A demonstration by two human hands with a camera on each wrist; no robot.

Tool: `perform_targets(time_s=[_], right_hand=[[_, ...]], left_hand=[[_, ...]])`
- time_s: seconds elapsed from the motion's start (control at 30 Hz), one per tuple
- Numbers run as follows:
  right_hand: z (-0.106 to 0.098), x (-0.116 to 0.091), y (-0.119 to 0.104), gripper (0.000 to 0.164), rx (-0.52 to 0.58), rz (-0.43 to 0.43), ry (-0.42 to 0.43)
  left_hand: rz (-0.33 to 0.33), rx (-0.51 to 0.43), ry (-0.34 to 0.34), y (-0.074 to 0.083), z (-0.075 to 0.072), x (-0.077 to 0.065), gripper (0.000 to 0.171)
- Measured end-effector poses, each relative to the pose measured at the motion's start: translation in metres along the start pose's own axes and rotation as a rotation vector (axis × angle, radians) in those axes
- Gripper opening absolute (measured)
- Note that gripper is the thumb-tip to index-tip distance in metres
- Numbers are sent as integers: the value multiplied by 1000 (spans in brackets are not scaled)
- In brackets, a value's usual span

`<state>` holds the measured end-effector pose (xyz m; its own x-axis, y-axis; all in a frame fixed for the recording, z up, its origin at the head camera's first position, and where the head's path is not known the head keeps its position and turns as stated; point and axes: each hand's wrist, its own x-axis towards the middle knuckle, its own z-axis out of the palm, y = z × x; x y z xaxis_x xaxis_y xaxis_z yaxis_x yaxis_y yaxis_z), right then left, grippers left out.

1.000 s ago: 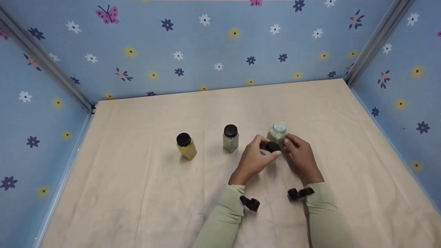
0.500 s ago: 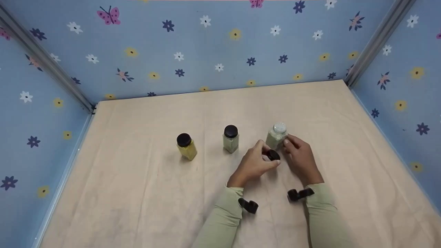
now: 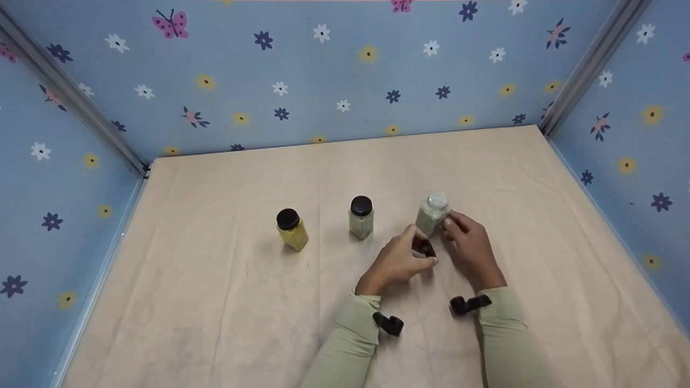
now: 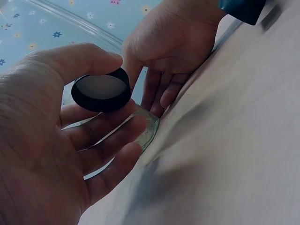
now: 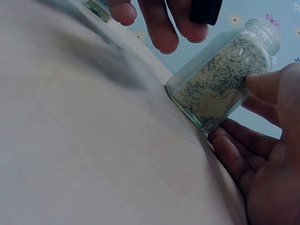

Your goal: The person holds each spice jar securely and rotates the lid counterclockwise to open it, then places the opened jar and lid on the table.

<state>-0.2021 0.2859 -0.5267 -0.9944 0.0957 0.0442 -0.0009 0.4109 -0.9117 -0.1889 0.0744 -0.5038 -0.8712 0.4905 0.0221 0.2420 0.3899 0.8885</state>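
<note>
A yellow-filled glass jar [image 3: 295,238] and a green-filled glass jar [image 3: 361,224], both black-capped, stand leftward; the left hand [image 3: 398,258], pinching a tilted round black cap [image 4: 101,90], partly screens the clear square glass bottle [image 5: 220,82], upright on beige cloth [image 3: 259,307], mouth up, long axis vertical, gripped by the right hand [image 3: 473,249].

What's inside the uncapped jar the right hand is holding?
Through the glass, the uncapped jar shows pale grains mixed with dark flecks. The right hand covers part of one side, so contents there are hidden.
</note>
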Motion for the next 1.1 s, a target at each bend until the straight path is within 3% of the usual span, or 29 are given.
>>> perform_targets(time_s=[0.33,0.77,1.1], right_hand=[[0,0,3,46,-16,-12,4],[-1,-1,1,50,-28,-28,-10],[-2,0,3,50,-8,-25,-18]], left_hand=[[46,39,-14,-3,4,0,31],[116,184,7,-6,10,5,40],[110,268,-12,-6,14,4,46]])
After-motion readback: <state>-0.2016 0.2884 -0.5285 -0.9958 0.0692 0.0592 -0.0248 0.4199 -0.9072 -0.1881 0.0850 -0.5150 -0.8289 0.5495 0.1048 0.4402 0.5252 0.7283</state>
